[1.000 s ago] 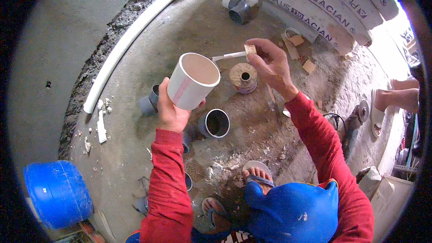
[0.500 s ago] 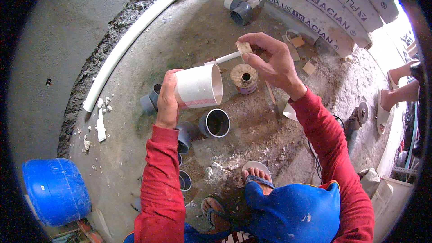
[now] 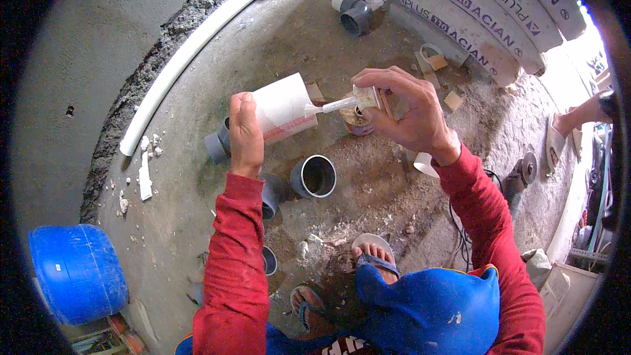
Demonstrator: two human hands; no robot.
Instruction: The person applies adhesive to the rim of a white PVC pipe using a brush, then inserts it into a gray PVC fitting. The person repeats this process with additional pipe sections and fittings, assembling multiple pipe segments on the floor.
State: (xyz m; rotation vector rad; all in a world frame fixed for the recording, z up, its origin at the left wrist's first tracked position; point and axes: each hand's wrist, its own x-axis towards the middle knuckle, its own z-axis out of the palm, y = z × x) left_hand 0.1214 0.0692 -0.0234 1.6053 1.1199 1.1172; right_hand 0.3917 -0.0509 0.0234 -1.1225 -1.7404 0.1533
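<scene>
Both hands are filled and are held up over the floor (image 3: 296, 46). By the left hand (image 3: 246, 138), a short white pipe (image 3: 282, 108) is gripped, with the fingers wrapped around its left end. The pipe is held nearly on its side, and pink marks are printed along its lower part. By the right hand (image 3: 417, 115), a white brush (image 3: 338, 105) is pinched by the small pale block (image 3: 365, 97) at its end, between thumb and fingers. The brush is pointed left, with its tip right at the pipe's right end; whether the inside or the outside is touched cannot be told.

Below the brush, a round can (image 3: 359, 127) is partly hidden by the right hand. Closer to the feet (image 3: 378, 260), a grey pipe piece (image 3: 296, 177) is set with its round mouth up. Just beside it, a second grey piece (image 3: 272, 197) is partly covered by the left arm. Past the left hand, a grey bent piece (image 3: 215, 148) is partly blocked too.

Along a rough edge, a long white pipe (image 3: 184, 69) is laid. Lower on the left, a blue barrel (image 3: 79, 275) is placed. At the top right, big white pipes (image 3: 473, 13) are piled. On the right, a grinder (image 3: 518, 184) is set down near another person's foot (image 3: 557, 133).
</scene>
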